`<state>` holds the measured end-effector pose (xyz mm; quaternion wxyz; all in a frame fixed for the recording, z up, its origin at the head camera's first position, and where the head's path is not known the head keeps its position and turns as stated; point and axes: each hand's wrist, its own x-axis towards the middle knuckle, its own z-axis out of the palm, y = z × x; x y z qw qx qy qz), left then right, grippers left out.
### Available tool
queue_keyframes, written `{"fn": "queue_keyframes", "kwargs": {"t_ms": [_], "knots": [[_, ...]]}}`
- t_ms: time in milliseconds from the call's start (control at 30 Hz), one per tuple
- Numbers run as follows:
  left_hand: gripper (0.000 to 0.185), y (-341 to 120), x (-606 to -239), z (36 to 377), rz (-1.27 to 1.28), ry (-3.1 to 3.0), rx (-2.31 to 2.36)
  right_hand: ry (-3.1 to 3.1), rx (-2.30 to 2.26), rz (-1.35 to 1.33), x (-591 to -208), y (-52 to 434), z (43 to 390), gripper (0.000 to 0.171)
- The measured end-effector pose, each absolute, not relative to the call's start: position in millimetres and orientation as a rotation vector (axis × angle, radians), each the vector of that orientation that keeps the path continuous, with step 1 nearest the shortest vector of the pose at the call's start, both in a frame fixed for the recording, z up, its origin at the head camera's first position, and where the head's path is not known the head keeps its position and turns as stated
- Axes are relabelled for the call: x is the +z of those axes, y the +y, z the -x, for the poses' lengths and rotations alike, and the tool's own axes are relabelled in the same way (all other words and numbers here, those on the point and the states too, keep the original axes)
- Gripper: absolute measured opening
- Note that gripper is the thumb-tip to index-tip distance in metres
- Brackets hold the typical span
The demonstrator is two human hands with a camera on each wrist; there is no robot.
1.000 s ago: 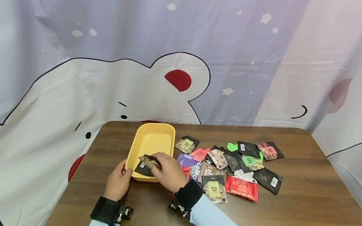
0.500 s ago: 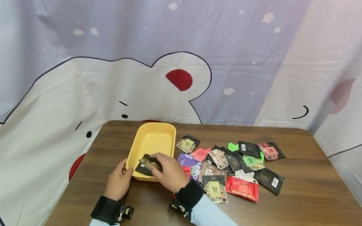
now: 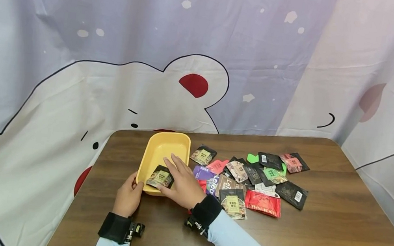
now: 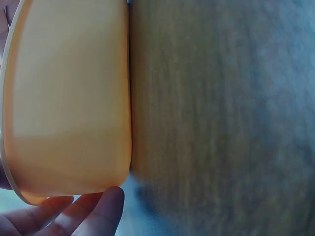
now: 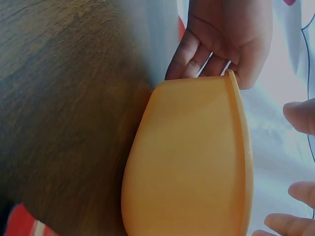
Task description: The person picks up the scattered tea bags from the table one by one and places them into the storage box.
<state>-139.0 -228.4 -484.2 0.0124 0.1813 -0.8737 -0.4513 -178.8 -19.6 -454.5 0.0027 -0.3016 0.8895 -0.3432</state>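
Observation:
A yellow plastic tub (image 3: pixel 167 148) stands at the left side of the table. My left hand (image 3: pixel 129 196) grips its near left corner, with the thumb at the rim. In the right wrist view the fingers of this left hand (image 5: pixel 221 39) lie along the tub's outer wall. A black sachet (image 3: pixel 161 176) with a food picture and a yellow label lies face up at the tub's near end. Above the tub's right side my right hand (image 3: pixel 184 185) is spread out, its thumb near the sachet's edge and nothing in its grasp.
Right of the tub lies a loose pile of sachets: a red one (image 3: pixel 263 203), a purple one (image 3: pixel 204 174), a black one with a yellow label (image 3: pixel 233 203) and several others. A black sachet (image 3: pixel 203 155) sits apart near the tub. A printed curtain (image 3: pixel 259 65) hangs behind the table.
My right hand has let go of the sachet and straightened its fingers. The sachet has dropped flat into the tub over another black one. My left hand has kept its grip.

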Motion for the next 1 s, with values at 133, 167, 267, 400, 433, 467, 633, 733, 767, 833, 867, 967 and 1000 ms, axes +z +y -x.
{"fn": "queue_keyframes", "kwargs": {"t_ms": [133, 167, 267, 400, 433, 467, 633, 733, 767, 833, 867, 967, 1000], "knots": [[0.054, -228, -484, 139, -0.570, -2.726, -1.407, 2.783, -1.084, 0.941, -454, -19, 180, 0.085], [0.054, -228, -484, 139, -0.571, -2.727, -1.406, 2.784, -1.084, 0.942, -454, -19, 180, 0.085], [0.054, -229, -484, 139, -0.577, -2.731, -1.409, 2.785, -1.081, 0.948, -454, -19, 180, 0.084], [0.054, -229, -484, 139, -0.574, -2.735, -1.417, 2.800, -1.063, 0.955, -455, -18, 180, 0.081], [0.054, -229, -484, 139, -0.574, -2.736, -1.418, 2.805, -1.055, 0.957, -455, -18, 180, 0.080], [0.054, -229, -484, 139, -0.575, -2.733, -1.418, 2.808, -1.049, 0.958, -455, -18, 179, 0.080], [0.055, -229, -483, 139, -0.586, -2.727, -1.413, 2.802, -1.030, 0.960, -454, -17, 179, 0.079], [0.055, -228, -483, 139, -0.591, -2.728, -1.416, 2.789, -1.030, 0.952, -453, -14, 178, 0.078], [0.055, -228, -483, 139, -0.594, -2.728, -1.418, 2.788, -1.030, 0.947, -453, -12, 178, 0.078], [0.055, -228, -483, 139, -0.593, -2.726, -1.420, 2.784, -1.037, 0.936, -453, -9, 178, 0.077], [0.055, -227, -482, 138, -0.592, -2.727, -1.420, 2.787, -1.041, 0.928, -452, -6, 178, 0.076], [0.054, -228, -483, 137, -0.581, -2.731, -1.407, 2.801, -1.051, 0.902, -451, 1, 178, 0.076], [0.054, -227, -483, 137, -0.579, -2.732, -1.398, 2.805, -1.054, 0.898, -451, 3, 178, 0.076]]}}
